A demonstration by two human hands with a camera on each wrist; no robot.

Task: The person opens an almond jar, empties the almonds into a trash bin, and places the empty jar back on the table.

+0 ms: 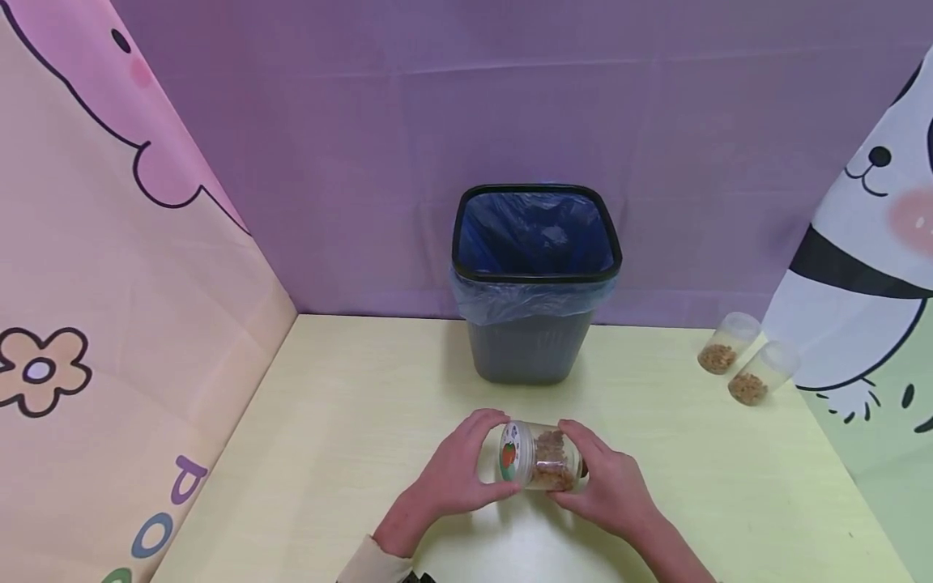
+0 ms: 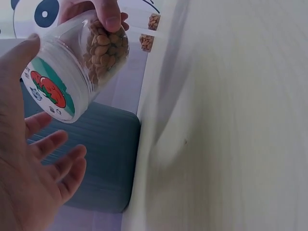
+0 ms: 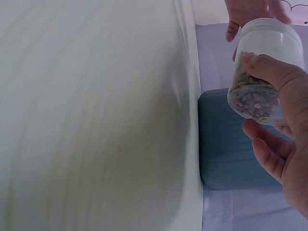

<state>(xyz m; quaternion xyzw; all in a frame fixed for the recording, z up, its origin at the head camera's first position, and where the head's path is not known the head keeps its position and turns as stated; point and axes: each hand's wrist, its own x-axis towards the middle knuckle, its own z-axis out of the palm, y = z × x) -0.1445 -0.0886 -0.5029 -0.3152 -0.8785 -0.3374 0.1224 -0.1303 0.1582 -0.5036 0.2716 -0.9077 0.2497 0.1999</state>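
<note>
- Two hands hold one clear plastic jar (image 1: 555,457) on its side above the bench (image 1: 350,453): the left hand (image 1: 453,474) curves its fingers round the lid (image 1: 508,453); the right hand (image 1: 615,490) grips the body.
- Should the lid loosen at this tilt, brown nut-like pieces (image 2: 103,53) could spill below the fingers; a slack right grip could let the smooth wall slip.
- Beneath the fingers, the bench is pale.
- Ahead of them stands a grey bin (image 1: 528,352), blue-lined.
- Far right, two more clear jars (image 1: 764,372) contain similar pieces.
- Outermost: purple cloth (image 1: 350,162) ahead, panda-print cloth (image 1: 853,312) right.
</note>
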